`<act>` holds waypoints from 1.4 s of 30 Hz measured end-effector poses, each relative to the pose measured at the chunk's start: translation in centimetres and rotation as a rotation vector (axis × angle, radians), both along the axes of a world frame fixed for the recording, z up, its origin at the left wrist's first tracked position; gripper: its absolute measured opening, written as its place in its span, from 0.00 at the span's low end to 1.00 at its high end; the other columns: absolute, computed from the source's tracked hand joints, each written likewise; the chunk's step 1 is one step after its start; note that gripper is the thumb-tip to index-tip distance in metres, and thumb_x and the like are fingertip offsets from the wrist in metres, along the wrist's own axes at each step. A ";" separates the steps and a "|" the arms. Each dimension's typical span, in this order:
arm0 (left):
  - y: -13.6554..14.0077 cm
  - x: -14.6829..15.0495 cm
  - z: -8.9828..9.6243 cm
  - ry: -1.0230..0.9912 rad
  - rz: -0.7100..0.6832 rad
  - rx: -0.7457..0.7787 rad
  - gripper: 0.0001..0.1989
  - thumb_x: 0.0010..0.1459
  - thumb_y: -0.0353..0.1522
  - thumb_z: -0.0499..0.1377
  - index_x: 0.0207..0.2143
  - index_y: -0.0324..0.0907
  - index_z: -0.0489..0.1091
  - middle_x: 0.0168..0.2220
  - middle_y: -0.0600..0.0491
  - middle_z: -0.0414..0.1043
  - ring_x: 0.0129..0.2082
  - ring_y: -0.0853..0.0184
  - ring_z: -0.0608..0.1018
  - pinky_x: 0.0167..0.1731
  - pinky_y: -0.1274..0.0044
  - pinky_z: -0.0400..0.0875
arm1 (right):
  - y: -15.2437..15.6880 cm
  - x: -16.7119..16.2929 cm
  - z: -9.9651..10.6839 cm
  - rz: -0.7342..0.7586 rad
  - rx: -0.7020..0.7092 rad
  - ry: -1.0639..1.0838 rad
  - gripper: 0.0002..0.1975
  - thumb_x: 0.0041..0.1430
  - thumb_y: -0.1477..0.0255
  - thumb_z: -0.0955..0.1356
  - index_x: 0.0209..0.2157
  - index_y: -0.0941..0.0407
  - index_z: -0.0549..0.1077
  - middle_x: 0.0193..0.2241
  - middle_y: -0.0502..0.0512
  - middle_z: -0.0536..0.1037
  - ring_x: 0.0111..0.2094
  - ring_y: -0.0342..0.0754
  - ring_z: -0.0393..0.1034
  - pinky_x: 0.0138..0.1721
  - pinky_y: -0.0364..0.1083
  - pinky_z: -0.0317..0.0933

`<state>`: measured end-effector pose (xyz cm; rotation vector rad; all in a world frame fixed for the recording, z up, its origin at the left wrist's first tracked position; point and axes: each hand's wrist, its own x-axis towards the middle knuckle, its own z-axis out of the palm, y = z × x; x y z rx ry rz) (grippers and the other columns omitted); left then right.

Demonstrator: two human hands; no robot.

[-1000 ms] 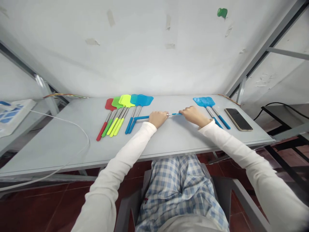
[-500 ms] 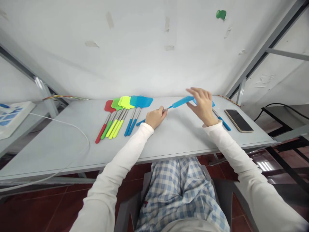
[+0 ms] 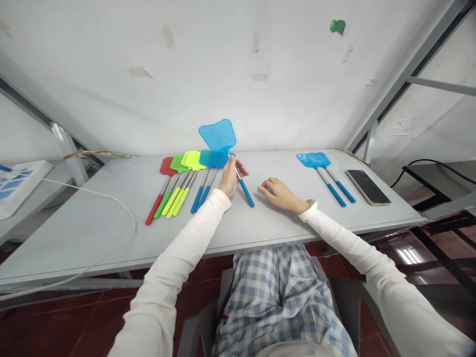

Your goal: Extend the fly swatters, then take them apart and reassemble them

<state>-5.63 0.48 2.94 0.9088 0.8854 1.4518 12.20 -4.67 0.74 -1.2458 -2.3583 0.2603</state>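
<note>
Holding the blue swatter [image 3: 219,135] tilted in the left hand [image 3: 230,177], with fingers half-curled around its metal shaft and the handle slanting down to the near right of them. Poising the right hand [image 3: 280,194] just right of that handle, with fingers loosely bent around nothing visible; hard to tell whether touching the desk [image 3: 275,228]. Just turned from crosswise between both hands, so now borne by the left alone, leaving the right free. Having a coloured swatter row [image 3: 193,160] just left of the left fingers, plus a blue pair [image 3: 314,159] and a phone [image 3: 368,187] well right of the right ones. Raising the mesh head beyond, before the wall [image 3: 297,74].
</note>
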 end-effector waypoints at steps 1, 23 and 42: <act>0.0 0.3 -0.6 -0.015 -0.028 -0.013 0.22 0.61 0.51 0.50 0.27 0.42 0.60 0.21 0.58 0.64 0.22 0.75 0.71 0.28 0.80 0.70 | -0.2 -0.5 0.0 0.001 -0.016 -0.009 0.18 0.68 0.61 0.56 0.37 0.57 0.71 0.36 0.57 0.73 0.39 0.48 0.66 0.47 0.48 0.57; -0.5 -2.6 -1.9 1.810 0.526 0.143 0.19 0.60 0.31 0.46 0.50 0.33 0.65 0.53 0.32 0.64 0.51 0.47 0.67 0.46 0.60 0.60 | -1.8 9.9 1.3 -0.564 -0.208 -0.193 0.14 0.64 0.67 0.58 0.40 0.59 0.70 0.31 0.62 0.78 0.33 0.52 0.73 0.31 0.44 0.54; 0.3 -4.8 -2.0 1.828 0.468 -0.003 0.17 0.60 0.30 0.47 0.46 0.29 0.68 0.47 0.29 0.70 0.50 0.47 0.70 0.46 0.62 0.63 | -2.7 10.5 2.4 -0.582 0.192 -0.459 0.17 0.64 0.71 0.58 0.48 0.66 0.67 0.37 0.70 0.76 0.42 0.60 0.71 0.43 0.55 0.61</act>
